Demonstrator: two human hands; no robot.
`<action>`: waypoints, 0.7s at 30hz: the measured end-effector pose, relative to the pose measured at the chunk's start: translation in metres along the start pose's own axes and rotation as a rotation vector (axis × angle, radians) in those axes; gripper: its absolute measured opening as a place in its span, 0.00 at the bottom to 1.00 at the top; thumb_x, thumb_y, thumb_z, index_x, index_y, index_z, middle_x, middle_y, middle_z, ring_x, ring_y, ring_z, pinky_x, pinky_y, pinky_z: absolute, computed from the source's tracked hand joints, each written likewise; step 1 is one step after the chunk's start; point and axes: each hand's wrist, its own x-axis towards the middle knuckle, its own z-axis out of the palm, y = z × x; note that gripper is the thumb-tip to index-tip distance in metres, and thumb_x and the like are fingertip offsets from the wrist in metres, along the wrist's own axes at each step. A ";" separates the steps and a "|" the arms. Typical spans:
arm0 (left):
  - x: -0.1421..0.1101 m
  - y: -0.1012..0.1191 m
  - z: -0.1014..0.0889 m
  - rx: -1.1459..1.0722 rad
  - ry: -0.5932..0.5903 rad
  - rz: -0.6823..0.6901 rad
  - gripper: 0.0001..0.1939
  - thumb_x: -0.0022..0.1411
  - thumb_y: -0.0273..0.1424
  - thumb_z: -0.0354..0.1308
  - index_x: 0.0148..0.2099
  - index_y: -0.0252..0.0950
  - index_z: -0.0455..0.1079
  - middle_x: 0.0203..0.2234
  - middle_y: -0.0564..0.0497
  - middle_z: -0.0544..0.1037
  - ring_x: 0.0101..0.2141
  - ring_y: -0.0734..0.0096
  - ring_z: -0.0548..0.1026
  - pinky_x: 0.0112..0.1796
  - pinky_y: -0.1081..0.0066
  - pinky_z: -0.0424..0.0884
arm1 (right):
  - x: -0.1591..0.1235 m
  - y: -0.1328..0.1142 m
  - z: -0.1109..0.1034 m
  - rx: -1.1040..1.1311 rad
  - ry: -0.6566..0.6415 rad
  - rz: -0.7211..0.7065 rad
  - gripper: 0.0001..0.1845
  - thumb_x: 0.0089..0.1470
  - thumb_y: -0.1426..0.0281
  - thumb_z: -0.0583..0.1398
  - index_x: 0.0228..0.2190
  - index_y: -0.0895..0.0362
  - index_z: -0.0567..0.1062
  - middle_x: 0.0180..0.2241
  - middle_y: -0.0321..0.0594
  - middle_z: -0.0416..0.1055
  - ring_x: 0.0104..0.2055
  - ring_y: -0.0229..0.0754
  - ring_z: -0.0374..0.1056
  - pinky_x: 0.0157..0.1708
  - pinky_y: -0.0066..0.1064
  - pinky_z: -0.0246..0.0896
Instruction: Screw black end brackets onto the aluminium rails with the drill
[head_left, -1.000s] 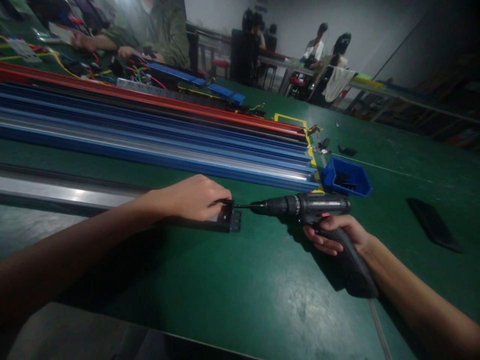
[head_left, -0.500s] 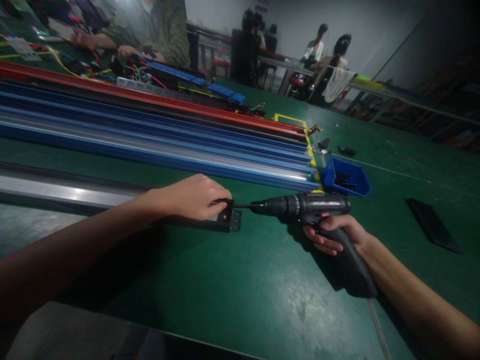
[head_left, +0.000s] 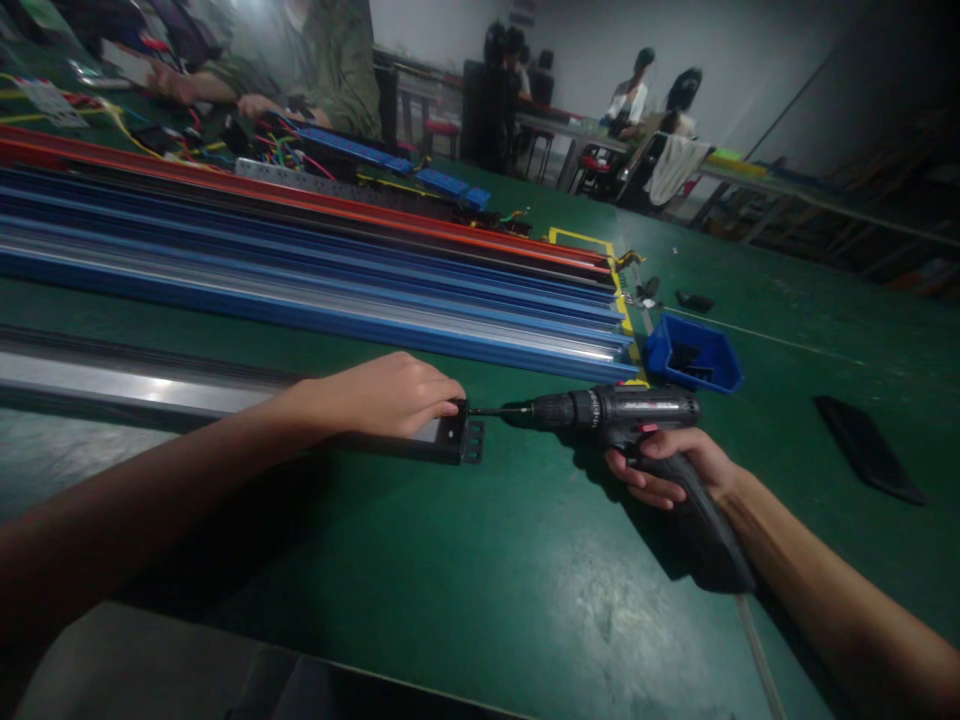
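My left hand (head_left: 401, 395) is closed over the right end of a long black and silver metal profile (head_left: 165, 388). A black end cap (head_left: 452, 432) with a small slotted tab sits at that end, beside my fingertips. In my right hand (head_left: 671, 465) is a black cordless drill (head_left: 630, 408), gripped by its handle and lying level. The long thin bit (head_left: 495, 411) points left and its tip meets the end cap near my left thumb. Whether a screw is at the tip cannot be made out.
Behind my hands lie several long blue profiles (head_left: 360, 300) and a red one (head_left: 375, 208). A blue bin (head_left: 694, 355) with black parts stands right of them. Further right is a flat black object (head_left: 868, 450). Across the green table (head_left: 480, 570) a person (head_left: 300, 70) handles something near loose wires.
The drill and the profile stay in place. The fingers of my left hand have shifted slightly at the end cap.
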 end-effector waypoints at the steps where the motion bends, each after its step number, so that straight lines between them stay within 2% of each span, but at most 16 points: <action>1: 0.000 0.000 0.000 -0.002 0.002 -0.001 0.15 0.73 0.36 0.49 0.49 0.38 0.75 0.38 0.48 0.82 0.39 0.65 0.79 0.41 0.70 0.69 | 0.000 0.000 0.000 0.001 -0.002 0.002 0.17 0.54 0.70 0.58 0.40 0.71 0.78 0.28 0.45 0.74 0.14 0.28 0.58 0.19 0.25 0.65; 7: 0.002 0.003 -0.005 -0.026 -0.018 -0.007 0.16 0.74 0.35 0.45 0.47 0.38 0.74 0.37 0.47 0.82 0.38 0.65 0.79 0.40 0.69 0.68 | -0.001 0.000 -0.003 0.001 -0.003 0.019 0.16 0.55 0.70 0.58 0.40 0.70 0.77 0.29 0.46 0.74 0.14 0.27 0.58 0.21 0.25 0.67; 10: 0.002 0.007 -0.011 -0.031 -0.053 -0.033 0.17 0.75 0.35 0.42 0.52 0.37 0.71 0.36 0.49 0.81 0.35 0.66 0.79 0.37 0.69 0.67 | -0.001 0.001 -0.004 0.008 -0.012 0.012 0.17 0.55 0.70 0.58 0.40 0.70 0.77 0.29 0.46 0.74 0.14 0.28 0.58 0.21 0.25 0.67; 13: 0.002 0.011 -0.015 -0.026 -0.059 -0.072 0.18 0.74 0.37 0.44 0.60 0.38 0.65 0.32 0.51 0.80 0.31 0.66 0.78 0.33 0.70 0.64 | 0.000 0.001 -0.003 0.009 -0.016 0.000 0.17 0.55 0.70 0.57 0.40 0.71 0.77 0.29 0.47 0.73 0.14 0.28 0.57 0.20 0.25 0.66; 21: 0.004 0.012 -0.014 -0.011 -0.054 -0.118 0.19 0.74 0.34 0.40 0.60 0.39 0.65 0.33 0.52 0.80 0.32 0.66 0.78 0.33 0.70 0.64 | 0.000 0.001 -0.004 -0.013 -0.003 0.003 0.17 0.54 0.70 0.57 0.40 0.70 0.77 0.29 0.46 0.74 0.14 0.28 0.56 0.19 0.26 0.65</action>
